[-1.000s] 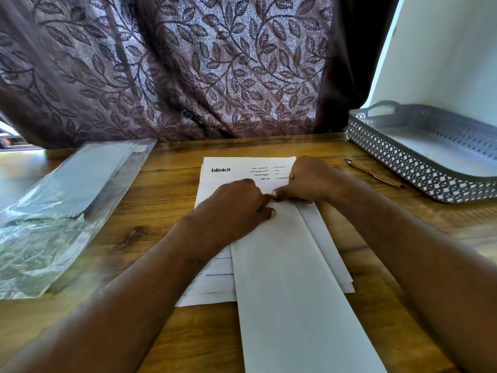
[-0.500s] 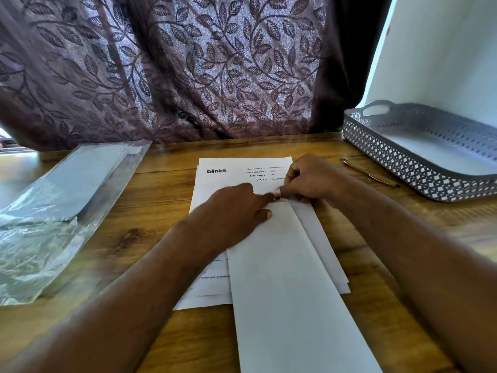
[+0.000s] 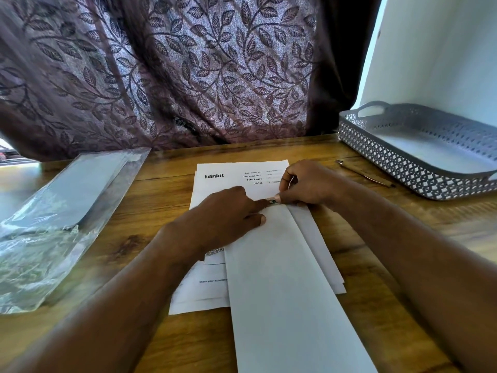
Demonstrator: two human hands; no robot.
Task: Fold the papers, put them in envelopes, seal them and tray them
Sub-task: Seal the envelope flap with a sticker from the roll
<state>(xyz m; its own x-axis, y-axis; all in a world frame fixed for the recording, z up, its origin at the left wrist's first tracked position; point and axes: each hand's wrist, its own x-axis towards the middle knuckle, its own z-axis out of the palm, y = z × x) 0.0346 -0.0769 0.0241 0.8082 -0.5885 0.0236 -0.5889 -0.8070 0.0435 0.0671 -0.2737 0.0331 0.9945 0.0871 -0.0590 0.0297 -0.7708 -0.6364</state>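
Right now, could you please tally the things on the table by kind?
Envelope: 1
Paper stack: 1
Envelope packet: 1
Pen: 1
Tray: 1
Total: 5

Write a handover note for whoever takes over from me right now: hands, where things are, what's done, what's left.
Left hand: resting on the far end of the envelope, forefinger at its edge; grip unclear.
Right hand: pinching that same end.
The envelope lies on the paper stack, mid-table. Plastic pack at left; tray at right, no envelopes in it; pen beside it.
Done: nothing trayed; whether this envelope is filled can't be seen.
Left: probably finish sealing, tray it, then work through the stack.
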